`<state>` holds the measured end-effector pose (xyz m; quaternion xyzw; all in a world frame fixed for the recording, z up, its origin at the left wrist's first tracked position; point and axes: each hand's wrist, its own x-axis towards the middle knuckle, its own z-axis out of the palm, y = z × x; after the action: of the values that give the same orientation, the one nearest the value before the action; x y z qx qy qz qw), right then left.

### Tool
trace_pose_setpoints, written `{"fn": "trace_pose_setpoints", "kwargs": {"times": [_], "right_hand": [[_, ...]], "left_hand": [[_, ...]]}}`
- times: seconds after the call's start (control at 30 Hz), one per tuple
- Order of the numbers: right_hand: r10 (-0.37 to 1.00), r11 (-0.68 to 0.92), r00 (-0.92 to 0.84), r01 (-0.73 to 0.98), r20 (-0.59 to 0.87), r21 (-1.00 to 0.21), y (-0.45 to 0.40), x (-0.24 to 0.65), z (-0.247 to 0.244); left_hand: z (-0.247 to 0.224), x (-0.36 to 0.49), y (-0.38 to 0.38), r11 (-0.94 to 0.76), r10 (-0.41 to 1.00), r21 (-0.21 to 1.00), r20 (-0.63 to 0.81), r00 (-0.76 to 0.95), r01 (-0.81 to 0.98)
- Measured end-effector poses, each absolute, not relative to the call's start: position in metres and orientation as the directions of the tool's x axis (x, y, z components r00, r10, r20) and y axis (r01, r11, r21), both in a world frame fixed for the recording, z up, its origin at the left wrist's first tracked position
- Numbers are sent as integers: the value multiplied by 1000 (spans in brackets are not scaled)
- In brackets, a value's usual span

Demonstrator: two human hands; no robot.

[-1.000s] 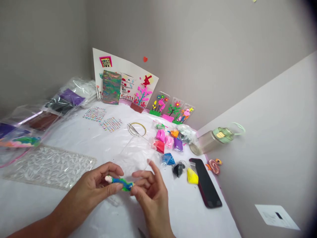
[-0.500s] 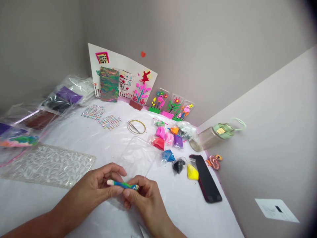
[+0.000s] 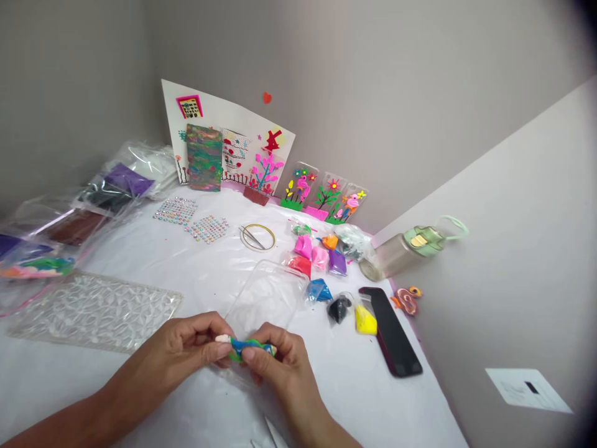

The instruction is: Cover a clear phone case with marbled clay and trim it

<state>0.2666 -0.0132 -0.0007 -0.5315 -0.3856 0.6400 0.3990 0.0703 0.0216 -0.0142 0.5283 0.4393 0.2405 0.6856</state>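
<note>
A roll of modelling clay [image 3: 252, 344], streaked blue, green and white, is pinched at both ends between my two hands. My left hand [image 3: 198, 342] is closed on its white end, thumb against fingertips. At the other end my right hand [image 3: 280, 361] grips the clay with thumb and bent fingers. Beneath and beyond the hands lies a clear phone case [image 3: 268, 298] on the white-covered table [image 3: 186, 398]. Small bags of coloured clay sit to the right, among them blue clay [image 3: 319, 290], black clay [image 3: 339, 308] and yellow clay [image 3: 365, 320].
A black phone [image 3: 394, 336] and a bottle [image 3: 396, 252] lie at the right edge. Decorated clear cases [image 3: 298, 186] lean on the wall. A textured clear sheet [image 3: 97, 311], gem stickers [image 3: 208, 229], tweezers with a ring [image 3: 258, 238] and plastic bags [image 3: 69, 227] occupy the left and middle.
The clay roll now looks bent and twisted, where it was straighter before. Both hands have shifted slightly to the right with it.
</note>
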Motion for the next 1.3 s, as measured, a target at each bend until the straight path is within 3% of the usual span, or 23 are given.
{"fn": "trace_pose_setpoints", "kwargs": {"times": [0.13,0.33,0.53,0.73,0.83,0.97,1.3], "right_hand": [[919,-391,-94,-86,-383,-916,-13,267,-1],[938,-317,-156,-30,-308,-948,-13,266,-1],[956,-268,-111,40,-271,-963,-15,268,-2],[922,-325,-226,-7,-315,-946,-17,265,-2],[904,-369,-234,-5,-357,-930,-17,265,-3],[914,-318,-266,-3,-305,-948,-20,268,-3],[949,-240,-221,-39,-226,-970,-16,269,-8]], "left_hand": [[-14,71,24,407,758,909,-390,523,90],[-10,69,21,304,793,942,-334,509,144],[-11,74,21,390,730,912,-392,560,131],[-10,67,20,268,836,929,-356,418,255],[-11,69,21,316,804,930,-368,466,190],[-12,73,21,411,720,908,-376,583,78],[-11,65,23,289,784,935,-355,510,207]]}}
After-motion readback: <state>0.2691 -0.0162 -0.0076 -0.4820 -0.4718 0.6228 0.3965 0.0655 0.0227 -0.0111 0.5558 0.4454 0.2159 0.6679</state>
